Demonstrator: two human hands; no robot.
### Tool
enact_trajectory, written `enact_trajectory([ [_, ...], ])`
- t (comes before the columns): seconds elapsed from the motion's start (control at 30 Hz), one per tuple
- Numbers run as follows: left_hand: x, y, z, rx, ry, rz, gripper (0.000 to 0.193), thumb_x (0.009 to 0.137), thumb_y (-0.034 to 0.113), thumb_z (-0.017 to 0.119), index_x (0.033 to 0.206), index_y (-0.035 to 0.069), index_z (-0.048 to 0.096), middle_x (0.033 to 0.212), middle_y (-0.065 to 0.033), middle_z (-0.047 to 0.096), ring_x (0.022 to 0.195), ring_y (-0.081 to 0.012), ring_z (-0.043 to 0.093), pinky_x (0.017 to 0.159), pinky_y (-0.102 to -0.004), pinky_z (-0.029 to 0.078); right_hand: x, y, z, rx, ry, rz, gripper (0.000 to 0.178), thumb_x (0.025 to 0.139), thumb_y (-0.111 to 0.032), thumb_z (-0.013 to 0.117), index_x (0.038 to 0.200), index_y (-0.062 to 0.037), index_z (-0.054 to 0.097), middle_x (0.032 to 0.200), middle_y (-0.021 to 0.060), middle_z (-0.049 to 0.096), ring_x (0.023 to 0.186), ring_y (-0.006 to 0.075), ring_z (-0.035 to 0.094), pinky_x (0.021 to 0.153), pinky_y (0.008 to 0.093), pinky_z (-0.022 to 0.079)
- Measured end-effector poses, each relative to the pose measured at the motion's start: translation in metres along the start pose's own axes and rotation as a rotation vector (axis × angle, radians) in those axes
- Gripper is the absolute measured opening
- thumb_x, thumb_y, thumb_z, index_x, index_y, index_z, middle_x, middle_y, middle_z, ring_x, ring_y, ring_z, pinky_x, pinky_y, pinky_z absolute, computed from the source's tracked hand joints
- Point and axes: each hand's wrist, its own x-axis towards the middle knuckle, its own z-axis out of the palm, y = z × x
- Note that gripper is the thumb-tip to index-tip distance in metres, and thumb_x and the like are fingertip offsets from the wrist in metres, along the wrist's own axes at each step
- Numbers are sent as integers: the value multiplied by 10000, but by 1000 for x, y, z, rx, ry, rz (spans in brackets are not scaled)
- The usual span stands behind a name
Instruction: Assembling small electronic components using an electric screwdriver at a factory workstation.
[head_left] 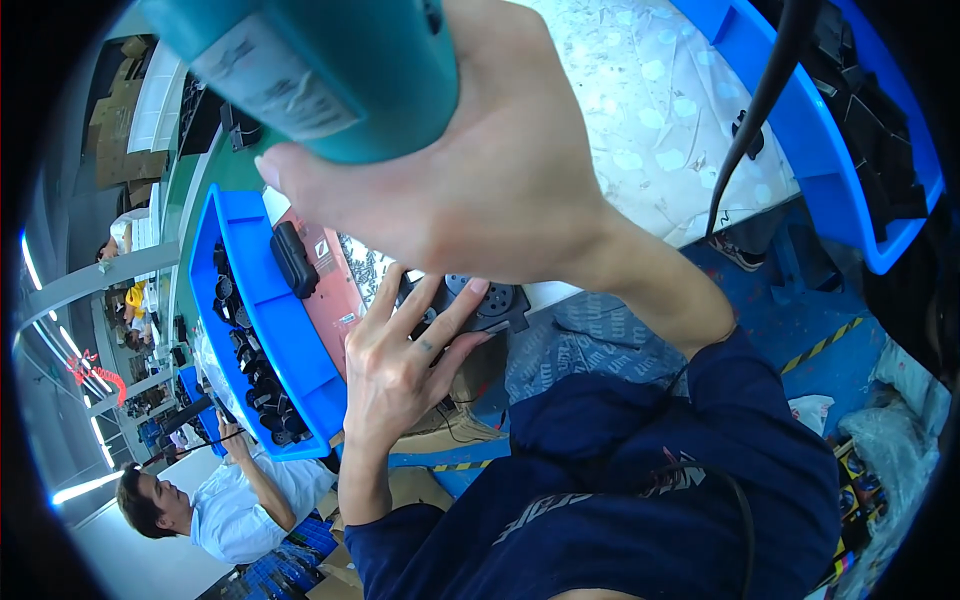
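My right hand (470, 190), large and close in the upper middle, is closed around a teal electric screwdriver (400, 90) with a worn pale label. The tool's tip is out of sight. Below it, my left hand (400, 365) holds a black plastic part (505, 305) with round holes at the table's near edge. Its fingers reach over the part and the thumb lies along the near side. My right hand and forearm hide some of that part. Small loose screws (362, 265) lie just beyond my left fingers.
A blue bin (290, 335) of black parts stands at left, beside a black case (293, 260) on a pink mat (335, 290). Another blue bin (810, 120) with black pieces is at upper right. A black cable (755, 120) hangs near it. A co-worker (235, 495) is at lower left.
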Motion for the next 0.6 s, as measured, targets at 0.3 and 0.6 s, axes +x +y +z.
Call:
enact_trajectory([
  [0.3, 1, -2, -4, -47, 27, 17, 477, 682, 156, 761, 1148, 157, 659, 1066, -110, 614, 998, -341, 573, 710, -409, 519, -9, -1, 13, 23, -53, 16, 161, 622, -86, 682, 732, -36, 576, 626, 118, 610, 549, 263, 609, 523, 321, 471],
  [0.6, -2, -10, -25, -88, -119, 16, 596, 693, 170, 746, 1264, 221, 581, 1069, -139, 571, 968, -298, 548, 806, -388, 506, 7, -27, -34, 506, -175, 285, 168, 777, -74, 660, 924, 2, 626, 680, 91, 596, 508, 124, 571, 474, 219, 445],
])
